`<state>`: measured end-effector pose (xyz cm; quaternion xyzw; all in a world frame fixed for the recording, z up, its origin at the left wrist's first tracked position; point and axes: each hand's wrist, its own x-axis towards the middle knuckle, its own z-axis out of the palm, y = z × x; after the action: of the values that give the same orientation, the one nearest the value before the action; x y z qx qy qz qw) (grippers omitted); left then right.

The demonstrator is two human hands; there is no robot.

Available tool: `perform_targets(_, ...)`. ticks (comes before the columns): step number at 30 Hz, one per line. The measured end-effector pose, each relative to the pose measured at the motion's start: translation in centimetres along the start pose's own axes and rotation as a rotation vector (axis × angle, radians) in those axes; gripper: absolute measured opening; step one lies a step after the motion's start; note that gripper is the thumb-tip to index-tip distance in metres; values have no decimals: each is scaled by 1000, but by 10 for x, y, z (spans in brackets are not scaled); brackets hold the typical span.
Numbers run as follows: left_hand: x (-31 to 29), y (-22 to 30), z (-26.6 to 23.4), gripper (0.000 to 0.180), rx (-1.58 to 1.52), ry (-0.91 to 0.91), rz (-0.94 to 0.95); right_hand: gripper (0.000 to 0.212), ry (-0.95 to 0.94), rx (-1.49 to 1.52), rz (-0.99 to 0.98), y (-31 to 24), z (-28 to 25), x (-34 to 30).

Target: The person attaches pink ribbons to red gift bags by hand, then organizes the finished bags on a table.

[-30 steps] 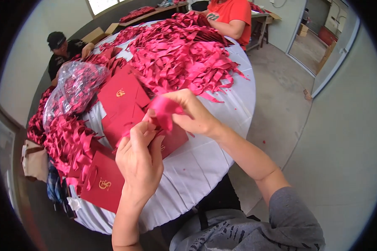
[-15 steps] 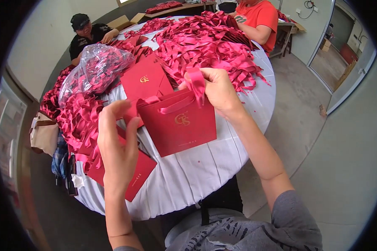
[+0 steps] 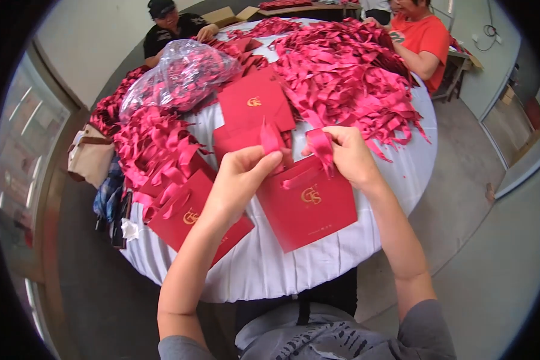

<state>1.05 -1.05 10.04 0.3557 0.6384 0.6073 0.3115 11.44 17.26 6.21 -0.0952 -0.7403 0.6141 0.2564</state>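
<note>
A red paper gift bag (image 3: 309,207) with a gold emblem stands on the white cloth in front of me. Above its top edge, my left hand (image 3: 246,177) pinches a pink ribbon (image 3: 270,137). My right hand (image 3: 348,153) grips another ribbon part (image 3: 321,146) at the bag's upper right. Whether both parts belong to one ribbon I cannot tell. A second red bag (image 3: 192,219) lies at the left, partly behind my left forearm. Beyond my hands lie more flat red bags (image 3: 255,102).
Ribboned bags form a large heap (image 3: 348,78) at the far right and a smaller pile (image 3: 159,144) at the left. A clear plastic sack (image 3: 177,75) sits between them. Two people work across the round table (image 3: 402,174). A beige bag (image 3: 90,156) hangs by the left edge.
My left hand has come from the left to the bag's top and now pinches ribbon. My right hand still holds its ribbon. The whole view has shifted, moving the scene rightward.
</note>
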Motion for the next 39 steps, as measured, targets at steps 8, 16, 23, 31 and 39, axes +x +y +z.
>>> perform_targets(8,26,-51,-3,23,279,347,199,13,213,-406,-330,16,21,1)
perform_targets(16,32,-67,6,27,126,518,265,13,298,-485,-287,26,27,4)
perform_targets(23,31,-68,4,23,106,435,239,18,315,-448,-297,35,26,6)
perform_targets(31,35,-77,-11,32,-165,391,-93,14,309,-509,-183,37,18,12)
perform_targets(39,23,-79,-1,17,-57,232,40,23,302,-462,-186,46,19,15)
